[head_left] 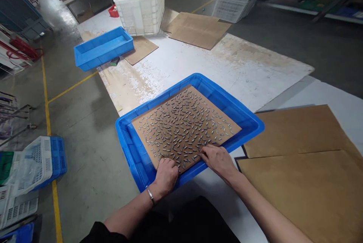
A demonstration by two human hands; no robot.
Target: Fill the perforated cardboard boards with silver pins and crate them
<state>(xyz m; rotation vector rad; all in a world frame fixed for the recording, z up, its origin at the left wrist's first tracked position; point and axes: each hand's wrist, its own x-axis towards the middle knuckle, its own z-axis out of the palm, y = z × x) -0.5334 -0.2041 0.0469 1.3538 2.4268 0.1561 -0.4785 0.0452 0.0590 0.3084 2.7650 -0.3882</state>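
Observation:
A cardboard sheet (170, 129) lies inside a large blue tray (241, 112), covered with several small silvery metal pieces (184, 118) spread apart from each other. At the sheet's near left edge, my left hand (167, 175) has its fingers curled down; what they hold, if anything, is hidden. A metal bracelet (150, 195) circles that wrist. Farther right, my right hand (217, 159) rests over the near edge of the sheet, thumb and fingertips pinched among the metal pieces. Whatever is between those fingertips is too small to make out.
Beyond the tray on the white table (172, 65) stand an empty shallow blue bin (103, 50), a white crate (141, 8) and flat cardboard (198, 29). More cardboard sheets (300, 182) lie to the right. Stacked crates (45, 163) sit on the floor at left.

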